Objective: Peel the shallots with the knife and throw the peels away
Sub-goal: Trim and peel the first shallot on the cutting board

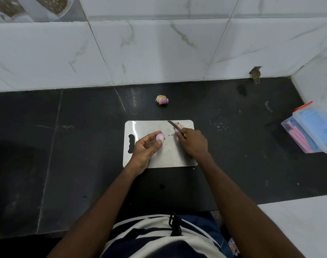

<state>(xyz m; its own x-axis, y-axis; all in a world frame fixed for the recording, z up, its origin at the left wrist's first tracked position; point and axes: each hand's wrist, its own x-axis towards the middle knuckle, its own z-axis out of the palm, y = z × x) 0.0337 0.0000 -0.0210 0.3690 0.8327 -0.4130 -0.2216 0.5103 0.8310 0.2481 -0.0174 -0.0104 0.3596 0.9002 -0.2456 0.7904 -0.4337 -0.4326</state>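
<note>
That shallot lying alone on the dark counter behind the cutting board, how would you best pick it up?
Pinch the shallot across its round purple body, coming straight down from above. It lies on its side on the open counter, apart from the cutting board, so nothing blocks a hand. The loose papery skin on its left would likely slip or tear off, so avoid it.

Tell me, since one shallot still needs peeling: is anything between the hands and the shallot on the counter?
Nothing visible. The unpeeled shallot lies alone on the dark counter beyond the cutting board; left hand holds a peeled shallot, right hand the knife.
</note>
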